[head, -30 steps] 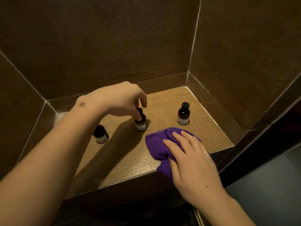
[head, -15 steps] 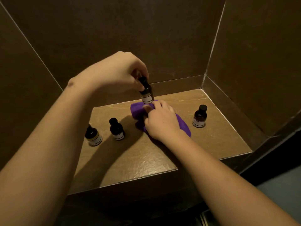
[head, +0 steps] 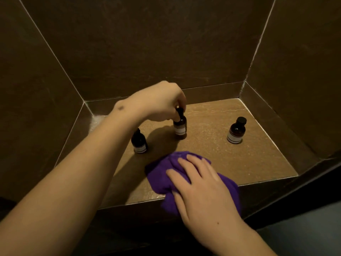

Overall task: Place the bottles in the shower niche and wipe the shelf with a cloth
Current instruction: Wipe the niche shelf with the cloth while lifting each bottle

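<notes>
On the niche shelf [head: 212, 159], left hand [head: 160, 102] pinches the middle amber bottle [head: 180, 126] by its cap; right hand [head: 201, 183], fingers spread, presses a purple cloth [head: 162, 178].

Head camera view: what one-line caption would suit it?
Left hand pinches a small dark bottle on the brown stone shelf; right hand presses a purple cloth.
</notes>
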The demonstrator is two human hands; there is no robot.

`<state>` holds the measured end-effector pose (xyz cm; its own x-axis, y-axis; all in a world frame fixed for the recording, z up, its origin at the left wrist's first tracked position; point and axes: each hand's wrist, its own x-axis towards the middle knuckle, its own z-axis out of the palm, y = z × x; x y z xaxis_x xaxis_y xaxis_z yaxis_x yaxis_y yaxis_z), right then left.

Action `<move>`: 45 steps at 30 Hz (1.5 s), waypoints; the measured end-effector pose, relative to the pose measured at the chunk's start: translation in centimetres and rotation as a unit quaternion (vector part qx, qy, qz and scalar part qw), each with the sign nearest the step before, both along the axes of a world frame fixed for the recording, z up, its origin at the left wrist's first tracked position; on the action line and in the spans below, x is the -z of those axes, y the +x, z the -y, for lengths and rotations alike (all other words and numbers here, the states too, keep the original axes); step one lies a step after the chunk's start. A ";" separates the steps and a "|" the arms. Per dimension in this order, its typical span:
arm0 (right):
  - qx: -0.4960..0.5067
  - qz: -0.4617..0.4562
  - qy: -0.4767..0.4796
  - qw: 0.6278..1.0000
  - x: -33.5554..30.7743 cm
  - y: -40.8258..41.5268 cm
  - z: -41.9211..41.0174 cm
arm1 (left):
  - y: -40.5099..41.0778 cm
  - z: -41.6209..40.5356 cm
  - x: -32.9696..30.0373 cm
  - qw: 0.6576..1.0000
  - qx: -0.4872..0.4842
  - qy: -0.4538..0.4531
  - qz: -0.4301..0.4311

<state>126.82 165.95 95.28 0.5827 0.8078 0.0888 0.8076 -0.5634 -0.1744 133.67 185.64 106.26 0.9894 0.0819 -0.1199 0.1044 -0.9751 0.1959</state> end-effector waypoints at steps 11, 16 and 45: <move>-0.011 0.018 -0.036 0.999 0.6 -0.2 0.4 | -3.1 -0.4 0.0 1.000 -0.016 -0.017 -0.017; -0.009 0.030 -0.041 0.999 0.7 -0.6 -0.4 | -7.8 -3.6 -0.3 0.994 -0.059 0.018 -0.086; 0.024 -0.111 0.173 0.978 0.5 -0.1 -2.6 | -11.8 -6.5 0.6 0.967 -0.067 -0.023 0.243</move>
<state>126.75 168.51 94.77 0.6548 0.7234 0.2190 0.7027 -0.4759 -0.5289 121.82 192.17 105.70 0.9107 0.2185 0.3504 0.1135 -0.9483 0.2963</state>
